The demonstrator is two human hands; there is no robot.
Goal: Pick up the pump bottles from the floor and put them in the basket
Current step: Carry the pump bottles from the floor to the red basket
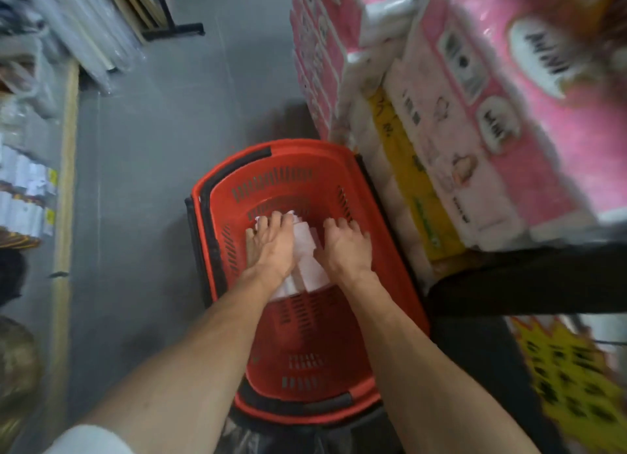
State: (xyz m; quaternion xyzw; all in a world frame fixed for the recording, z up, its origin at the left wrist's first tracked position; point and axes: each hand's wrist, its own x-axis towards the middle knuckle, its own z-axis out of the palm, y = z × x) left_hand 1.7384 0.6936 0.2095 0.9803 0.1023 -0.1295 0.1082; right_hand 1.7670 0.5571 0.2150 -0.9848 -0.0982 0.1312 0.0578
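A red plastic basket (390,270) with slotted walls and dark handles stands on the grey floor. Inside it lie white pump bottles (307,253), side by side and mostly covered by my hands. My left hand (271,246) lies over the left bottle with its fingers curled round the far end. My right hand (346,246) rests on the right side of the bottles, fingers bent downward over them. Both hands are down inside the basket. How many bottles there are is hard to tell.
Large pink and yellow packs of tissue rolls (475,114) are stacked close against the basket's right side. A black shelf edge (526,277) juts out below them. Shelves with wrapped goods (40,114) line the left. Grey floor (152,182) lies between.
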